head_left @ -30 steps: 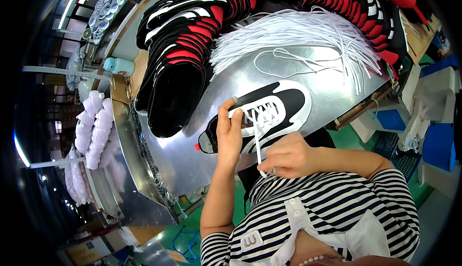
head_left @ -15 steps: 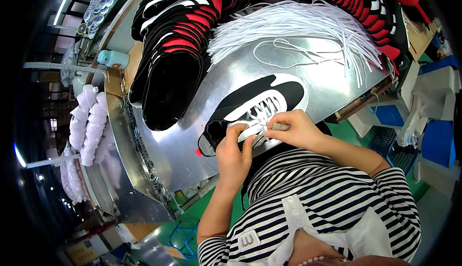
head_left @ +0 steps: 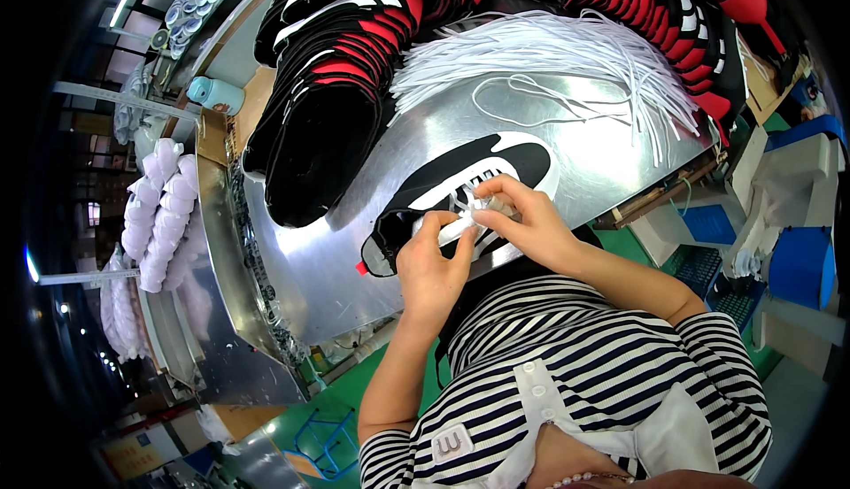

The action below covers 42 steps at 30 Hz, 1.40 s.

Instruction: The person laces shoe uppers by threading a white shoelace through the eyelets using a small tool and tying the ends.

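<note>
A: Nearest you, past your striped shirt [head_left: 602,365], what do your two hands have?

B: Your left hand [head_left: 429,269] has its grip closed on the near white edge of the shoe upper [head_left: 438,184], thumb and forefinger pinching it. Your right hand [head_left: 529,220] has its grip closed, it seems, on the white lace [head_left: 462,199], though your fingertips hide the exact hold.

A: Where does the upper sit?

B: Right in front of you on the metal surface [head_left: 593,166], toe to your right, heel opening by your left hand.

A: Which step do you seem to be on?

B: Working the lace at the near edge, I'd judge; whether its tip is in an eyelet, I cannot tell. The next move calls for a steady left pinch on that edge and a fine right one, keeping the lace flat.

A: And farther off?

B: Beyond the upper lies a loose lace loop [head_left: 522,124], then a thick bundle of white laces [head_left: 549,51], between the left stack [head_left: 354,60] and the right stack [head_left: 655,33] of black-and-red uppers. Off to your left stands a pale blue bottle [head_left: 217,95].
</note>
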Tool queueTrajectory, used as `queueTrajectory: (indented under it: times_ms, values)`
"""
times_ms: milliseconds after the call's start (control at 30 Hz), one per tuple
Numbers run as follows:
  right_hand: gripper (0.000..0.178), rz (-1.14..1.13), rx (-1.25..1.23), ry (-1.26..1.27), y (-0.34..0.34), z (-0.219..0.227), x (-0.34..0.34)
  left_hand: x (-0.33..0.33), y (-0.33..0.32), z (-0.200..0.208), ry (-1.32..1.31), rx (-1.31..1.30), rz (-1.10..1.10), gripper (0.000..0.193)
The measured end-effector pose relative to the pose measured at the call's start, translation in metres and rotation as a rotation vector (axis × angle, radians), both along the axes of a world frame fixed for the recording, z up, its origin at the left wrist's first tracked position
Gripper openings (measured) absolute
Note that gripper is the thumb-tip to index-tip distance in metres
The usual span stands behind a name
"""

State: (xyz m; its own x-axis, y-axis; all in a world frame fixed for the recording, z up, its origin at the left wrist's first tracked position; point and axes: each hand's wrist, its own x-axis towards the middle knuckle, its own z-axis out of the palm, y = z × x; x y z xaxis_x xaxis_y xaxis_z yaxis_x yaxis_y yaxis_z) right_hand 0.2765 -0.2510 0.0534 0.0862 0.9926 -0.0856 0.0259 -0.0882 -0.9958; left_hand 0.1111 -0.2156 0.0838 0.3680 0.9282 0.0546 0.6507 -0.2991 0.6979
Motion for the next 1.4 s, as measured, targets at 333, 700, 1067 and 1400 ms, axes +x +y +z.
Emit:
queueTrajectory:
  times_ms: [333, 700, 1067, 1400]
  values:
    - [0.021, 0.170, -0.018, -0.223, -0.021, 0.000, 0.013, -0.006, 0.002, -0.008, -0.086, 0.055, -0.051, 0.022]
    - [0.019, 0.352, -0.071, -0.378, -0.002, 0.015, 0.031, -0.005, -0.002, -0.010, -0.009, 0.270, -0.202, 0.023]
    - [0.024, -0.162, 0.101, -0.147, 0.036, -0.014, 0.036, -0.032, 0.016, 0.008, 0.186, -0.042, -0.432, 0.022]
    - [0.017, 0.369, 0.653, -0.500, 0.030, -0.020, 0.055, -0.021, 0.008, 0.001, -0.166, -0.109, 0.052, 0.018]
